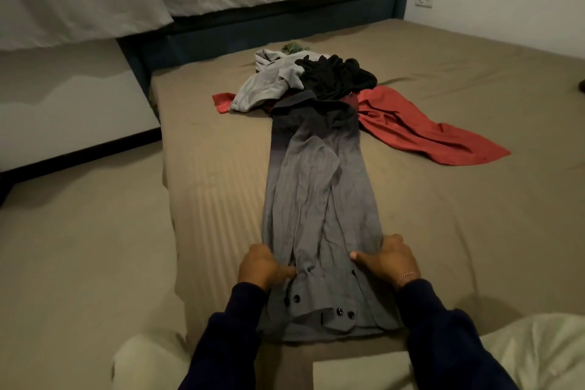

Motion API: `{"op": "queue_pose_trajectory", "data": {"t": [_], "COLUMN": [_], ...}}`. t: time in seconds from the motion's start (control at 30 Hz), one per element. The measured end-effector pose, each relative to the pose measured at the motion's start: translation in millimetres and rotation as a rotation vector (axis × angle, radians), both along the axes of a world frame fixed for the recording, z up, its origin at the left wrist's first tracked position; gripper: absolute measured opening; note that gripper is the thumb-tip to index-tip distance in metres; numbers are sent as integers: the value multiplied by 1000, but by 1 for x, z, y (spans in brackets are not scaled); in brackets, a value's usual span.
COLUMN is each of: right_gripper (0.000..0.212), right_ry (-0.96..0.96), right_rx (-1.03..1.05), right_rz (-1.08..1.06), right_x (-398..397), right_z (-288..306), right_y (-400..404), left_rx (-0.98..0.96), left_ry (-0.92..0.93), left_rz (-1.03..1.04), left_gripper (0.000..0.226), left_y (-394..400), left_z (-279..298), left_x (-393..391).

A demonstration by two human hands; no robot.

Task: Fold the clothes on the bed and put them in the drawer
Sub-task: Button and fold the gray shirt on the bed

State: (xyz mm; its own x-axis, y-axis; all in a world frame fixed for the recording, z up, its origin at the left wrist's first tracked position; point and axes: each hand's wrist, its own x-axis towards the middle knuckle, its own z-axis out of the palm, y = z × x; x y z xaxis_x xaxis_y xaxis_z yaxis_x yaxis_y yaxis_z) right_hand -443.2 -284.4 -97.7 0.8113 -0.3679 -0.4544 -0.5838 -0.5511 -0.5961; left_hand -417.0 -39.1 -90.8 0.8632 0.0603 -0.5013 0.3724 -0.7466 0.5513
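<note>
i'm pinching the grey shirt (pixel 316 199) with left hand (pixel 261 266) and right hand (pixel 387 260); lifting risks dragging the 12 o'clock pile (pixel 316 79).

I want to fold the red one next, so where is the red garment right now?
In the head view the red garment lies spread on the bed, right of the grey shirt's far end, partly under the black clothing.

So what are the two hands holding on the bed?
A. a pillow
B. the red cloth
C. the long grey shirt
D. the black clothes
C: the left hand and the right hand both grip the near end of the long grey shirt; the red cloth and the black clothes lie untouched farther away.
</note>
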Motion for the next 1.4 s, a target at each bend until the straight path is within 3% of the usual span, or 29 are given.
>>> {"op": "queue_pose_trajectory", "data": {"t": [0.1,0.27,0.37,0.5,0.57,0.6,0.67,0.7,0.73,0.83,0.97,1.07,1.13,1.2,1.27,1.4], "right_gripper": [72,70,63,81,72,58,33,32,35,49,62,66,69,68,64,61], "right_ry": [32,132,139,-99,-156,-155,-162,-171,-171,-169,-150,-159,-190,-194,-203,-372], "right_rx": [229,536,539,691,843,886,937,999,1091,1345,1275,1254,1339,1359,1396,1480], "right_rz": [5,63,129,32,55,67,52,5,-50,-173,-198,-252,-322,-362,-353,-401], "right_x": [-4,-10,-16,-16,-7,-1,15,25,36,79,155,204,230,251,264,280], "right_z": [5,10,11,29,43,50,66,73,80,97,91,75,55,34,13,-14], "right_y": [-12,-26,-27,-29,-31,-32,-34,-37,-39,-48,-61,-61,-62,-65,-69,-72], "left_rx": [-358,-518,-643,-691,-693,-677,-685,-706,-735,-798,-906,-1121,-1285,-1432,-1518,-1437], "left_ry": [59,63,85,-16,-53,-64,-59,-40,-12,122,224,260,245,159,74,-181], "left_rz": [159,238,220,173,222,230,173,154,159,205,251,332,504,725,817,815], "left_gripper": [66,48,38,55,79,81,50,34,31,56,79,85,82,79,71,52], "left_y": [10,18,20,18,16,15,12,10,9,7,-2,-9,-13,-16,-17,-21], "left_z": [1,-1,-3,17,35,44,64,74,81,95,90,65,45,24,10,-9], "left_x": [-10,-22,-25,-13,3,14,44,57,72,120,189,233,256,275,281,289]}}
